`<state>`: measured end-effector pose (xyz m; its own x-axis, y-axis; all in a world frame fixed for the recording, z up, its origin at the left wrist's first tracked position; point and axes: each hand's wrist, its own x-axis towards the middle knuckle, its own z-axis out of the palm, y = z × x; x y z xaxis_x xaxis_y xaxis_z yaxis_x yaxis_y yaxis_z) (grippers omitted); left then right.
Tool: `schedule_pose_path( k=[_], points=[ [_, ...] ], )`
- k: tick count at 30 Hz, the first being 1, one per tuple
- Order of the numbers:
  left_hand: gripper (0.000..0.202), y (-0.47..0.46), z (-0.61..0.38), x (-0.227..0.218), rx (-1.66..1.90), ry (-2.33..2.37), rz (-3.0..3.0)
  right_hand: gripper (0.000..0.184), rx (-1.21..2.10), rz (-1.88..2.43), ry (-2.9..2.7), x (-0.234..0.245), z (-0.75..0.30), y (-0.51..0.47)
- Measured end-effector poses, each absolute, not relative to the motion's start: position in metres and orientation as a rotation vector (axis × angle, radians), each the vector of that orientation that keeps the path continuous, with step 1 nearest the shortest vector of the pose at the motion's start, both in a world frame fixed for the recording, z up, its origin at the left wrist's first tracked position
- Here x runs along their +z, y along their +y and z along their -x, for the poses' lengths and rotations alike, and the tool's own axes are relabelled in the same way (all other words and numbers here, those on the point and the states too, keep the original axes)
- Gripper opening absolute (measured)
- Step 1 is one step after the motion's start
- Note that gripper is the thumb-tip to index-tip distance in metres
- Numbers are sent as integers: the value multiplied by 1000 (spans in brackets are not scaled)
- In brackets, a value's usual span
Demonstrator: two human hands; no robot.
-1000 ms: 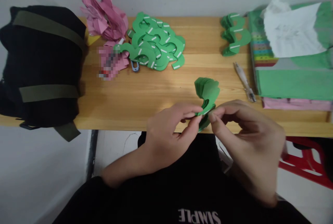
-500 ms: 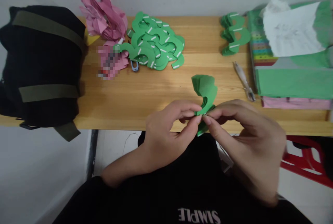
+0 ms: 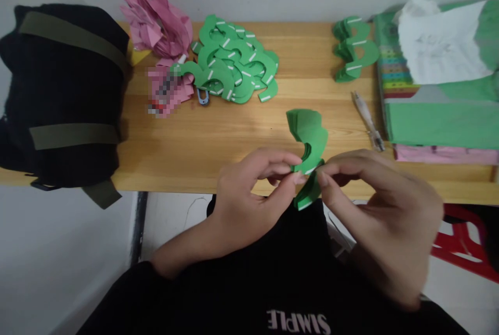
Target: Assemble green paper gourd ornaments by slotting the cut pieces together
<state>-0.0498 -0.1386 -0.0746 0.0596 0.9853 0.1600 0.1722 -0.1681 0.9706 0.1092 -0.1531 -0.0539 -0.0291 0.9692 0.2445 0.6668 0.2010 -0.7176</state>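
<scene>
A stack of curved green paper cutouts point(image 3: 312, 130) is held over the front edge of the table, its layers fanned at the top. My left hand point(image 3: 255, 192) is closed on it, thumb and fingers pinching its left side near the middle. A white strip shows on the stack beside that thumb. At the stack's right side, my right hand point(image 3: 376, 210) has thumb and forefinger pressed together; whatever lies between them is hidden. Below the fingers hangs the lower end of the stack, with a white edge strip.
A heap of green cutouts with white strips point(image 3: 234, 62) lies at the back, near crumpled pink paper point(image 3: 159, 18). Another green stack point(image 3: 354, 49), a pen point(image 3: 367, 119) and green packets point(image 3: 440, 124) are on the right. A black bag point(image 3: 70, 96) stands left on the wooden table point(image 3: 187, 153).
My right fingertips have moved right, away from my left thumb, and a white strip on the stack shows between the hands. The left hand keeps its hold almost unmoved.
</scene>
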Motion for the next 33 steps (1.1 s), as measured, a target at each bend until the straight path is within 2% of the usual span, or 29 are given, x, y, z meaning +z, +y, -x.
schedule_pose_path(
  k=[13,20,33],
  points=[
    [20,-137,54,-73,1105,1196,-1657,6,642,1495,-1901,-50,-113,-151],
    [15,-137,51,-72,1121,1233,-1544,11,518,1569,-1869,-50,-114,-151],
    [20,-137,53,-74,1039,1176,-1628,5,653,1490,-1990,-51,-120,-150]
  ],
)
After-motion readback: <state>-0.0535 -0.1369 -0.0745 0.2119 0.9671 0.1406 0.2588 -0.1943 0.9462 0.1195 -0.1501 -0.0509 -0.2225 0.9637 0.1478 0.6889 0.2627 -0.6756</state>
